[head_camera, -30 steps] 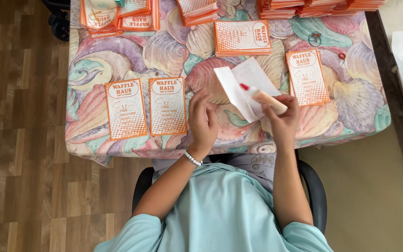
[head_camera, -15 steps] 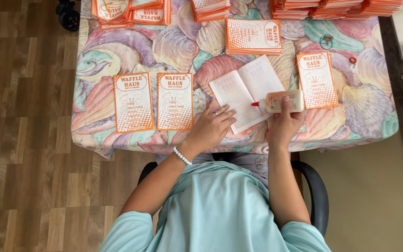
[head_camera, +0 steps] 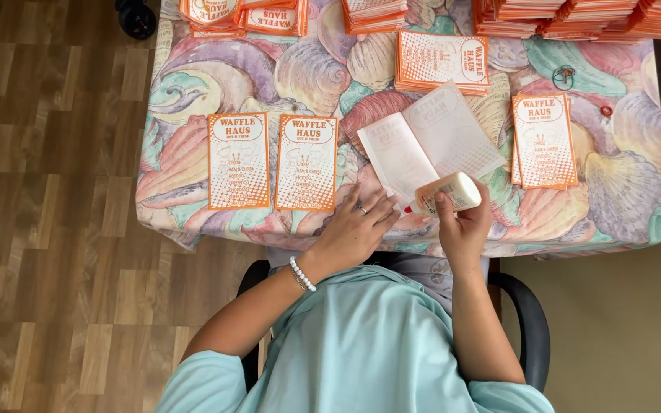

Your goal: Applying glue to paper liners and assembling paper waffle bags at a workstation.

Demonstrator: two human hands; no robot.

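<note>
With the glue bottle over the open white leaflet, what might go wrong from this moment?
1. The right hand tilts the glue bottle at the edge of the white leaflet; glue may drip onto the shell-print tablecloth.
2. The left hand presses only the near corner, so the leaflet may shift.

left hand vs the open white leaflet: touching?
Touching. In the head view the left hand lies flat with its fingertips pressing on the lower edge of the open white leaflet, while the right hand holds the glue bottle.
</note>
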